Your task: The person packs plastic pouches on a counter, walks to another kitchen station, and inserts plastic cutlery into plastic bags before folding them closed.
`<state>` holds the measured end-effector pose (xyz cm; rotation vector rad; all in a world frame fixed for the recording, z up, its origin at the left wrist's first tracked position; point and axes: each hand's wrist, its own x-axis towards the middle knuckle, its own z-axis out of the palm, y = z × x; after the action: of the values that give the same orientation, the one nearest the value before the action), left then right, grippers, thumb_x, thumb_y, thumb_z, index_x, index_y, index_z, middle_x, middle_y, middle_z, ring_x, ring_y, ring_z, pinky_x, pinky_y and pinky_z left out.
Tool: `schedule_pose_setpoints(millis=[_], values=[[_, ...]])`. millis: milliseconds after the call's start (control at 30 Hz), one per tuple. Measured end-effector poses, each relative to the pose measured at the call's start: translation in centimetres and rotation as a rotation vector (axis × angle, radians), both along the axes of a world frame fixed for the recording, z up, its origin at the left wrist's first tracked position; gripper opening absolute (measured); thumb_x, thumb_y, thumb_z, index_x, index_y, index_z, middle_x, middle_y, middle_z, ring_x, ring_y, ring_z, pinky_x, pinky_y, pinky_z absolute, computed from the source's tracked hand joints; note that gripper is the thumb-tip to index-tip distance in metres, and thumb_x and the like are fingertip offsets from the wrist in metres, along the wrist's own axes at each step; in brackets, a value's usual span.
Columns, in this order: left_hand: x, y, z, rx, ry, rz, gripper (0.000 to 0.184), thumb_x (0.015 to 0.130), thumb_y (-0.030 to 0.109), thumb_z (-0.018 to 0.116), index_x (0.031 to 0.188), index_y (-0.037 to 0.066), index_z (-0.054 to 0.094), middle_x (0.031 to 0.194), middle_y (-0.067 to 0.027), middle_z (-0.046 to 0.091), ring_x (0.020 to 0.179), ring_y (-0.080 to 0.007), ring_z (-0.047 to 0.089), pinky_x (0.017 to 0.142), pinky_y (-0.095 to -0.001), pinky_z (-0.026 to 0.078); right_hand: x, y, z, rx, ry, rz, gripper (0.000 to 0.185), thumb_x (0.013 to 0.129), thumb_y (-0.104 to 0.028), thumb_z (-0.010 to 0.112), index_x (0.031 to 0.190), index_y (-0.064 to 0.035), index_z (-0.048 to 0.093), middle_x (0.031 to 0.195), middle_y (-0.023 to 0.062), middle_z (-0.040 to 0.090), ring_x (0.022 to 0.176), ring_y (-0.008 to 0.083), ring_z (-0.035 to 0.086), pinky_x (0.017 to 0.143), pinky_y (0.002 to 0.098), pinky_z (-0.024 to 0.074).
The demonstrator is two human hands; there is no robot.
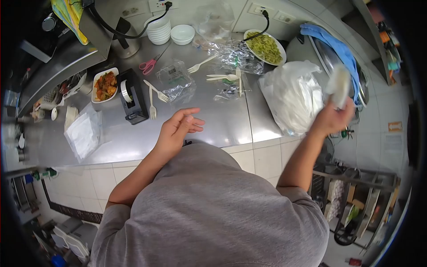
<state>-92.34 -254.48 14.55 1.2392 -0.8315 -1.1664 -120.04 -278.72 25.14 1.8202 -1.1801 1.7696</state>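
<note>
My left hand (180,128) hovers over the front edge of the steel counter, fingers loosely bent and apart, with nothing in it. Out at the right, my right hand (337,118) is closed on a whitish, partly see-through object (340,86), too smeared by motion to name. Just left of that hand stands a full white plastic bag (293,95). Two plastic forks (152,104) lie on the counter beyond my left hand, beside a crumpled clear wrapper (177,82). Farther right, a plastic spoon (229,77) and other cutlery rest on more wrappers.
A black tape dispenser (133,100) stands left of the forks, near a dish of red food (106,85). Pink scissors (148,66), white bowls (159,31) and a plate of chopped greens (265,47) are toward the wall. Clear bags (83,133) lie at left; a large pot (327,49) stands at right.
</note>
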Motion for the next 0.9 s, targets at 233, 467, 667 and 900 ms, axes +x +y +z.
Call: schedule_pose_setpoints(millis=[233,467,667,900], values=[[-1.3,-0.5,-2.4,0.045,0.068,0.122,0.029,0.098,0.017,0.050,0.122,0.001,0.053,0.102,-0.0123,0.066,0.091,-0.0173,0.064,0.084,-0.0293,0.049,-11.0,-17.8,-15.5,0.716,0.795,0.005,0.022,0.081,-0.011,0.051,0.096,-0.0032,0.066,0.097,0.0219,0.064,0.094,0.0364,0.061,0.083,0.0408,0.0473],[12.0,8.3,-4.7,0.143,-0.533,0.867,0.019,0.092,0.008,0.057,0.109,0.000,0.063,0.096,-0.0049,0.067,0.083,-0.0109,0.061,0.077,-0.0243,0.048,-10.3,-15.4,-7.0,0.519,0.297,-0.116,0.032,0.082,-0.019,0.054,0.110,-0.0136,0.069,0.106,0.0054,0.069,0.095,0.0240,0.065,0.083,0.0345,0.0487],[26.0,20.3,-12.5,0.682,-1.145,1.171,0.047,0.076,0.036,0.074,0.109,0.004,0.066,0.105,-0.0177,0.063,0.096,-0.0315,0.062,0.081,-0.0410,0.049,1.9,-4.5,-3.8,0.489,-0.056,0.378,0.024,0.086,-0.004,0.056,0.107,-0.0051,0.066,0.097,0.0046,0.067,0.083,0.0128,0.060,0.080,0.0253,0.0466],[28.5,18.9,-13.9,0.828,-1.316,1.012,0.040,0.074,0.040,0.073,0.095,0.006,0.067,0.099,-0.0144,0.065,0.088,-0.0300,0.063,0.075,-0.0410,0.049,15.1,6.7,-6.4,0.648,-0.030,0.901,0.021,0.086,0.005,0.055,0.103,-0.0010,0.064,0.103,0.0059,0.063,0.090,0.0122,0.057,0.080,0.0237,0.0464]])
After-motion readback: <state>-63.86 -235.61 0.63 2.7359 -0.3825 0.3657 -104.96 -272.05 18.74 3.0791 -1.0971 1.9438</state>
